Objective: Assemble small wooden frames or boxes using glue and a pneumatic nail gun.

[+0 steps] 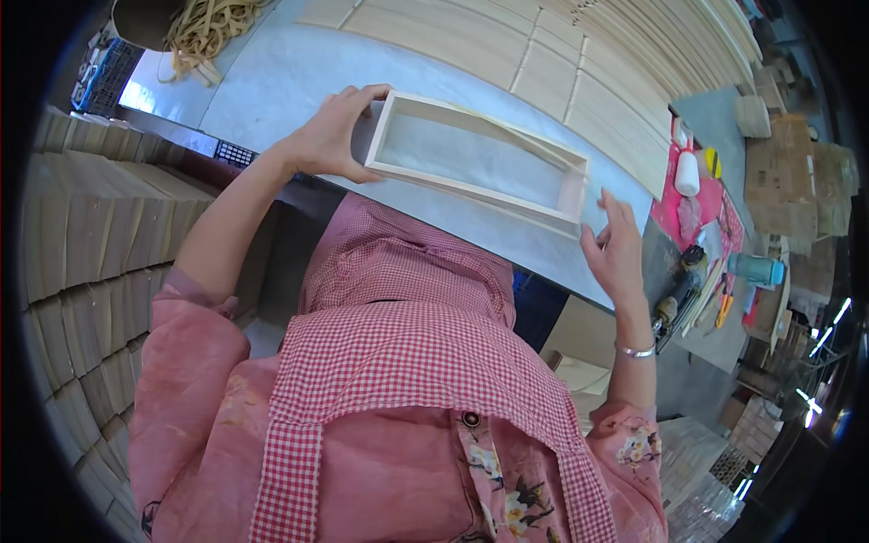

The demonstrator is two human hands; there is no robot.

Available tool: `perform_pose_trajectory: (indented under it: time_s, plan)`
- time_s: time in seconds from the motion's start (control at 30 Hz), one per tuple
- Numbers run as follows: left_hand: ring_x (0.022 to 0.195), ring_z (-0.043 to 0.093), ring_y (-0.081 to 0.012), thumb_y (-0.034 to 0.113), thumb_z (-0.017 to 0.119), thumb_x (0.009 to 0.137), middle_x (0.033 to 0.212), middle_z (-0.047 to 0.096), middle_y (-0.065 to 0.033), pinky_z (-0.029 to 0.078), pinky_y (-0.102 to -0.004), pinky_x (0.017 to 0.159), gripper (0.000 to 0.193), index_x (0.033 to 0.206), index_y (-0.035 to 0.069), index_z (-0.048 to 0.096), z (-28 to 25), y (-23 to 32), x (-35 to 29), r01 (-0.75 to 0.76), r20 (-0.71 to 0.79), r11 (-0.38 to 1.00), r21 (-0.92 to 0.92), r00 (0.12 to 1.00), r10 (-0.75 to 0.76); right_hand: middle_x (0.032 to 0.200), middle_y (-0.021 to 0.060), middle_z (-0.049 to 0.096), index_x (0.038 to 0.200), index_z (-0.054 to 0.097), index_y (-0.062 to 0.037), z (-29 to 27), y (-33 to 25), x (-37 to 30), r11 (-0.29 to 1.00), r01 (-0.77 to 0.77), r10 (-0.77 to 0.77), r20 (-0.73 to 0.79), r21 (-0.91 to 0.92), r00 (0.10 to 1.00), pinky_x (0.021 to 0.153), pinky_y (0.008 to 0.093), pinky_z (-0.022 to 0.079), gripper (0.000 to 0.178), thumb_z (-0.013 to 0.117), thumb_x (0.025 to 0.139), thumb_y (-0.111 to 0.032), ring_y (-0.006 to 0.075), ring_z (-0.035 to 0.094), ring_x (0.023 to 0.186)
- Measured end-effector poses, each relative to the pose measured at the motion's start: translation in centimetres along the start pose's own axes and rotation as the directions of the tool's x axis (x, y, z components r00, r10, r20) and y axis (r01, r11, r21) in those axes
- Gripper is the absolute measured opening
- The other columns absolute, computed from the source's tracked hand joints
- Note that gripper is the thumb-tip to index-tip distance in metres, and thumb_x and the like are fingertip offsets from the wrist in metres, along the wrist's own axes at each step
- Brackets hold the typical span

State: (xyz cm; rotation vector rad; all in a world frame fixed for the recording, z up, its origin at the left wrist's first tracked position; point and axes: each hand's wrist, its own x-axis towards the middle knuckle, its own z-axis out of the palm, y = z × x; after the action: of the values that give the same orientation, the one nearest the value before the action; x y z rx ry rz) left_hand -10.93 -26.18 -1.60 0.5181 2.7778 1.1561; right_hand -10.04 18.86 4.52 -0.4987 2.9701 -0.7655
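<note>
A shallow rectangular frame of pale wood (572,192) lies on the light grey tabletop (272,104), near its front edge. Bare tabletop shows through its middle, and its far long side looks slightly bowed. My left hand (337,136) grips the frame's left end, fingers at the far corner and thumb at the near one. Just beyond the right end is my right hand (617,242), its fingers apart and nothing in them. A small gap seems to separate it from the wood.
Thin pale boards (434,41) cover the table's far side. Tan bands (213,36) are heaped at the far left. Wood pieces (100,217) rise in stacks on my left. Rightward are a white bottle (687,174), a teal bottle (756,270) and cardboard boxes (778,172).
</note>
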Motion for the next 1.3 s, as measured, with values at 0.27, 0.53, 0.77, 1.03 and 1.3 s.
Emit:
perform_pose_trajectory:
  time_s: [0.27,0.53,0.77,1.03,1.3]
  plan:
    - [0.109,0.054,-0.0316,0.027,0.091,0.055,0.126,0.058,-0.0144,0.039,-0.0416,0.103,0.108,0.148,0.007,0.039,0.2,0.4,-0.1,0.014,-0.018,0.998,0.061,1.000,-0.013,0.117,0.0135,0.054,0.142,0.048,0.0002,1.4,3.2,4.5,0.996,0.049,-0.058,0.134,0.069,0.989,0.069,0.0267,0.048,0.063,0.060,0.080,0.008,0.0187,0.055,0.078]
    - [0.119,0.051,-0.0348,0.028,0.087,0.065,0.138,0.055,-0.0176,0.039,-0.0428,0.108,0.105,0.153,0.005,0.035,0.4,1.1,-0.7,0.046,0.012,0.988,0.150,0.999,-0.048,0.116,0.0083,0.052,0.143,0.051,-0.0018,5.1,3.7,2.4,0.920,0.117,-0.102,-0.060,0.374,0.993,0.081,0.0246,0.046,0.063,0.052,0.082,0.016,0.0171,0.053,0.091]
    - [0.117,0.053,-0.0316,0.024,0.079,0.076,0.133,0.058,-0.0170,0.044,-0.0388,0.104,0.084,0.149,0.001,0.042,0.8,-0.2,-2.2,-0.015,-0.048,0.999,0.045,0.999,0.017,0.125,0.0074,0.052,0.142,0.051,-0.0002,6.0,4.0,2.4,0.867,-0.043,0.043,0.011,0.497,0.999,0.100,0.0270,0.042,0.054,0.053,0.089,0.010,0.0206,0.054,0.111]
    - [0.087,0.062,-0.0188,0.018,0.070,0.085,0.098,0.068,-0.0102,0.050,-0.0282,0.082,0.035,0.114,-0.002,0.068,0.2,2.5,-2.1,0.374,0.045,0.681,-0.629,0.893,-0.448,0.122,0.0099,0.052,0.141,0.053,0.0006,7.3,4.3,1.9,0.902,0.049,-0.011,-0.092,0.429,0.996,0.096,0.0283,0.043,0.048,0.051,0.093,0.009,0.0199,0.052,0.103]
    - [0.058,0.057,-0.0102,0.009,0.063,0.084,0.066,0.062,-0.0035,0.045,-0.0202,0.056,0.012,0.075,0.004,0.068,-0.8,1.7,-0.3,0.524,0.230,0.672,-0.523,0.846,-0.481,0.125,0.0103,0.052,0.139,0.054,0.0012,7.1,4.4,2.1,0.916,0.057,-0.035,-0.063,0.396,0.997,0.100,0.0299,0.043,0.045,0.053,0.094,0.003,0.0236,0.053,0.113]
